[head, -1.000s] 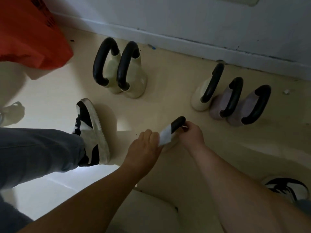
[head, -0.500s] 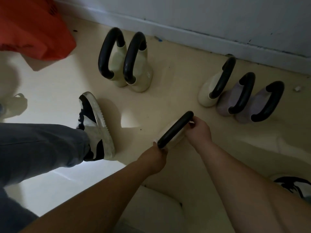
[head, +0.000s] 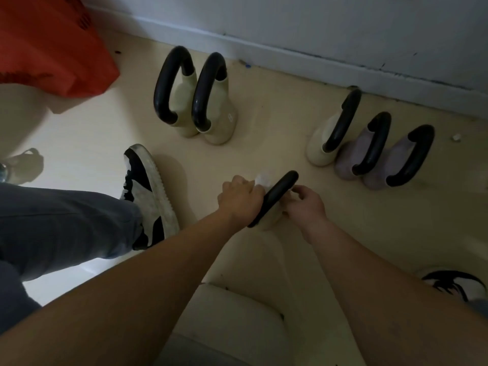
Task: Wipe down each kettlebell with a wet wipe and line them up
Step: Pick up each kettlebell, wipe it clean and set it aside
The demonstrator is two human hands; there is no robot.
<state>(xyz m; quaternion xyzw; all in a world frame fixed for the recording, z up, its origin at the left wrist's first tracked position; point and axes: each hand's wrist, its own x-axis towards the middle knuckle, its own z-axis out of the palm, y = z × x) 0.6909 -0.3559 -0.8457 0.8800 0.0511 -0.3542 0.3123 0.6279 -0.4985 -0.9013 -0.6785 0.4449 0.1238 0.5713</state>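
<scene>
A small cream kettlebell with a black handle (head: 277,196) stands on the floor between my hands. My left hand (head: 240,199) holds a white wet wipe (head: 264,179) against the left side of the handle. My right hand (head: 303,203) grips the kettlebell's body on the right. Two taller cream kettlebells (head: 208,107) stand side by side near the wall at left. At right a cream kettlebell (head: 323,146) and two mauve ones (head: 388,162) sit in a row.
My left shoe (head: 148,191) and jeans leg are at left, my right shoe (head: 454,283) at the lower right. An orange bag (head: 47,43) lies at the top left. The white skirting board (head: 317,62) runs along the back. A pale cushion edge (head: 237,313) is below my arms.
The wipe was on the handle, then my left hand slid down to the handle's near end, and now it is up at the handle's left side with the wipe. My right hand stayed on the kettlebell.
</scene>
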